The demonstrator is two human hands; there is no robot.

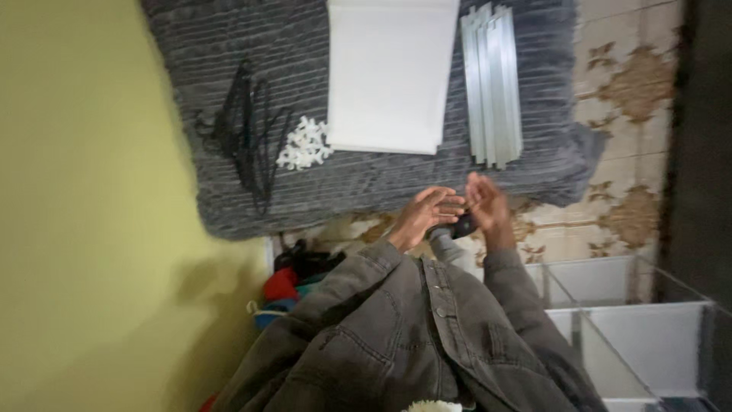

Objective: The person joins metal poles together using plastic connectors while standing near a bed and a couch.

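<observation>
Left hand (427,210) and right hand (486,204) raised close together above a patterned tile floor (625,114), fingers of both spread loose and clasping nothing, a small dark object (463,226) just beneath and between them, whether touched impossible to tell. Laid out beyond on a grey ribbed blanket (366,191): stacked white panels (389,72), a bundle of pale metal rods (493,84), white plastic connectors (305,145), black wire pieces (248,130). Translucent shelving frame (633,313) at lower right, beside grey denim sleeves (366,305).

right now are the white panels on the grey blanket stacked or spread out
Stacked. The white panels lie in one neat pile with layered edges showing at its near end, on the grey blanket, beside the bundled light strips.
</observation>
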